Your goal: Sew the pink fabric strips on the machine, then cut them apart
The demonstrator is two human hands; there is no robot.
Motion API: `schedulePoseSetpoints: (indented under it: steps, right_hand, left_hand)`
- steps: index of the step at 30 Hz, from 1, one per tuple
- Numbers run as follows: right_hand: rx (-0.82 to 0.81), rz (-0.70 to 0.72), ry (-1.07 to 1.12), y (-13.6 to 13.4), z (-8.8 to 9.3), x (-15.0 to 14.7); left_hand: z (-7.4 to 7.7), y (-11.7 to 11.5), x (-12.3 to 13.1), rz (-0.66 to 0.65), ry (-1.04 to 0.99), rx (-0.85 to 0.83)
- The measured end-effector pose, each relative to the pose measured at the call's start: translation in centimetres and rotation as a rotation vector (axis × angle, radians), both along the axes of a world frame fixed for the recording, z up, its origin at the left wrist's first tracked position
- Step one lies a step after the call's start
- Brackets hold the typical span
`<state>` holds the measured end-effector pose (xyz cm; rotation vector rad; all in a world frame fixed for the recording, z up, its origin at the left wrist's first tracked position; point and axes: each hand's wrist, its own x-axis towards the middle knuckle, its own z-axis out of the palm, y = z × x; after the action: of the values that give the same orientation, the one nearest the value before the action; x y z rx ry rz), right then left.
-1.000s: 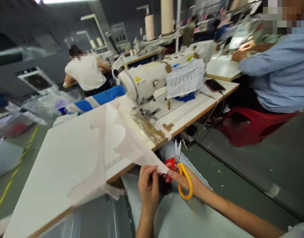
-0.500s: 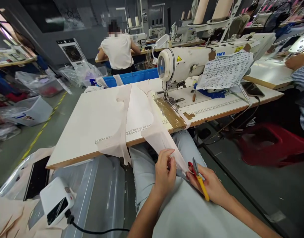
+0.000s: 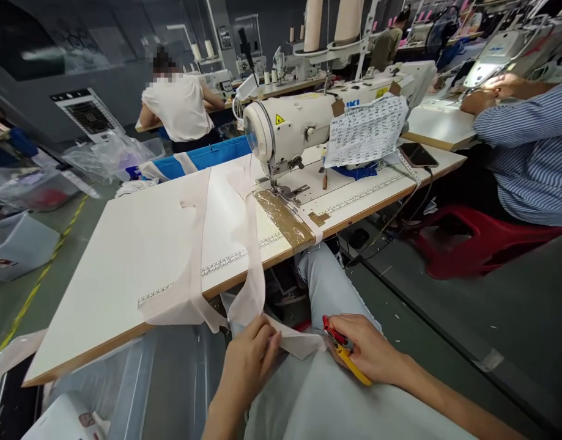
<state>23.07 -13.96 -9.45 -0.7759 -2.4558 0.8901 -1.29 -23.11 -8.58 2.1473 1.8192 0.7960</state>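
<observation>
A pale pink piece of fabric (image 3: pixel 252 278) runs from beside the sewing machine (image 3: pixel 303 125) over the table's front edge and down to my lap. My left hand (image 3: pixel 253 348) is closed on that strip, with its fingers pinched at the fabric's edge. To the right, my right hand (image 3: pixel 367 347) is wrapped round small scissors (image 3: pixel 353 365) with yellow and red handles. The strip's far end reaches this hand's fingertips; whether they pinch it too, I cannot tell. A second pale pink piece (image 3: pixel 182 299) lies to the left and hangs over the edge.
The white table (image 3: pixel 138 244) has printed rulers and brown tape (image 3: pixel 287 220). A written sheet (image 3: pixel 366 131) hangs on the machine; a phone (image 3: pixel 417 154) lies at right. Below left stands a plastic bin (image 3: pixel 180 373). A co-worker in stripes (image 3: pixel 532 159) sits near a red chair (image 3: pixel 473 241).
My view has turned to the right. My left hand has closed on the fabric, and the strip now stretches sideways between my hands. The scissors have tipped lower in my right hand.
</observation>
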Motion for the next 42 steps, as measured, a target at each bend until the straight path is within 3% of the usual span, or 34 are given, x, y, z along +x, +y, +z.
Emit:
schedulePoseSetpoints:
  steps: [6, 10, 13, 17, 21, 26, 33, 36, 42]
  right_hand:
    - [-0.02, 0.064, 0.012, 0.9, -0.6, -1.4]
    - [-0.014, 0.085, 0.011, 1.4, -0.2, -1.7]
    - [0.033, 0.103, 0.036, 1.4, 0.2, -1.7]
    - [0.093, 0.14, 0.031, 1.1, 0.4, -1.4]
    - [0.044, 0.118, 0.038, 1.0, 0.4, -1.1]
    - [-0.148, 0.019, 0.12, 1.8, 0.1, -1.7]
    - [-0.338, -0.075, 0.123, 4.5, 0.2, -2.8]
    - [-0.386, -0.016, 0.028, 6.9, 0.5, -1.9]
    - [-0.447, 0.268, -0.28, 11.9, 0.8, -0.4]
  left_hand:
    - [-1.8, -6.6, -2.5, 0.31, -0.08, -0.355]
    - [-2.4, -8.1, -1.9, 0.413, -0.128, -0.496]
    - [-1.3, -6.1, 0.0, 0.312, -0.164, -0.459]
    - [1.0, -1.6, 3.1, 0.075, -0.341, -0.39]
    - [1.1, 1.2, 5.0, -0.051, -0.598, -0.313]
    - [-0.2, 2.7, 5.5, 0.088, -0.84, -0.303]
    - [0.0, 5.4, 4.8, 0.293, -1.099, -0.364]
    - [0.3, 6.7, 4.3, 0.335, -1.244, -0.438]
    - [0.5, 9.1, 3.5, 0.426, -1.404, -0.549]
